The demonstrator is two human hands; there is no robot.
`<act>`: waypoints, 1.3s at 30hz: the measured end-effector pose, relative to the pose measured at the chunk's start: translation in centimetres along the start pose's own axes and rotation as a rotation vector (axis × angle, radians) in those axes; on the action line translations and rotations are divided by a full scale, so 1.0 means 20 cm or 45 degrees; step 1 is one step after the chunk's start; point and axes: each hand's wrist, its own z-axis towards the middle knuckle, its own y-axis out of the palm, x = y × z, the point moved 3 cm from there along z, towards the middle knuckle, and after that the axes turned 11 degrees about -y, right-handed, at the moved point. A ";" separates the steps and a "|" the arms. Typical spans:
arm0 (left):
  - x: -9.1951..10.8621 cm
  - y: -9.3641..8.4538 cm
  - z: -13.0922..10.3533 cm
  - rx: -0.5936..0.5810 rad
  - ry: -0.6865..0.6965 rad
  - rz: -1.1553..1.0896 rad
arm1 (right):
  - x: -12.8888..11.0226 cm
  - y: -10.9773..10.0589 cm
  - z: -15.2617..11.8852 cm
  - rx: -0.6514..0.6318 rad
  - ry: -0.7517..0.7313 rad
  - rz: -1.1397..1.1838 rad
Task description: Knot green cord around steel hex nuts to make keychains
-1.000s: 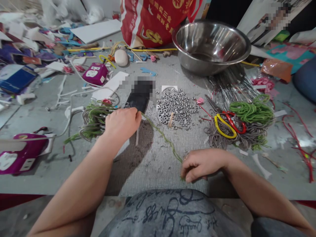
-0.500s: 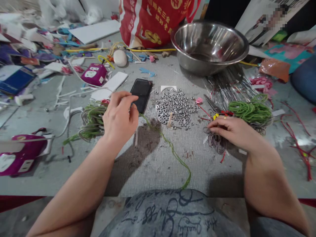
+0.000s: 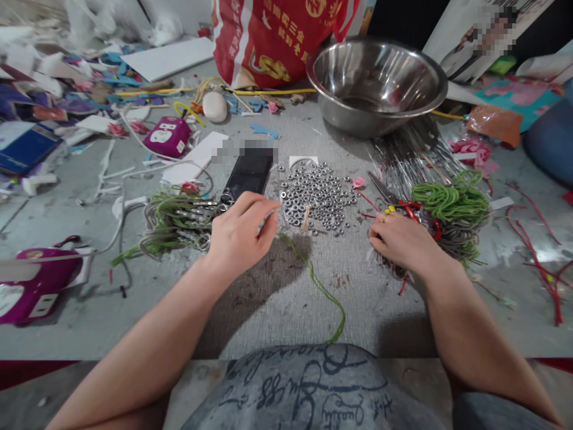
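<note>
My left hand point(image 3: 244, 236) is closed, thumb and fingers together, at the upper end of a green cord point(image 3: 313, 278) that runs down to the table's front edge. What it grips is too small to make out. A dark phone point(image 3: 250, 170) lies behind it, and a bundle of green and grey cords point(image 3: 168, 224) lies to its left. Small metal rings point(image 3: 317, 194) are heaped between the hands. My right hand point(image 3: 396, 239) has its fingers pressed together over a small dark cord bundle, beside scissors point(image 3: 385, 190); anything between its fingertips is hidden.
A steel bowl point(image 3: 378, 86) and a red bag point(image 3: 268, 45) stand at the back. Green looped cords point(image 3: 450, 200) lie at the right, red cords point(image 3: 537, 257) farther out. Purple boxes point(image 3: 168, 136) and scraps cover the left.
My left hand has moved right and down, off the cord bundle and towards the rings. My right hand has shifted slightly left and its fingers have drawn in.
</note>
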 end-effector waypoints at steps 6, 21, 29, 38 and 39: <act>0.08 0.03 -0.03 -0.292 -0.070 -0.393 | -0.12 -0.10 0.00 0.689 -0.288 0.455; 0.25 0.20 -0.15 -0.915 -0.085 -1.115 | -0.45 -0.16 -0.01 1.034 -0.536 0.375; 0.21 0.23 -0.14 -0.707 -0.225 -1.081 | -0.41 -0.10 0.02 1.053 -0.405 0.666; 0.06 0.13 -0.07 -0.296 -0.620 -1.334 | -0.21 0.04 0.08 0.520 -0.201 0.491; 0.05 0.12 -0.06 -0.246 -0.658 -1.407 | -0.19 0.05 0.08 0.518 -0.179 0.468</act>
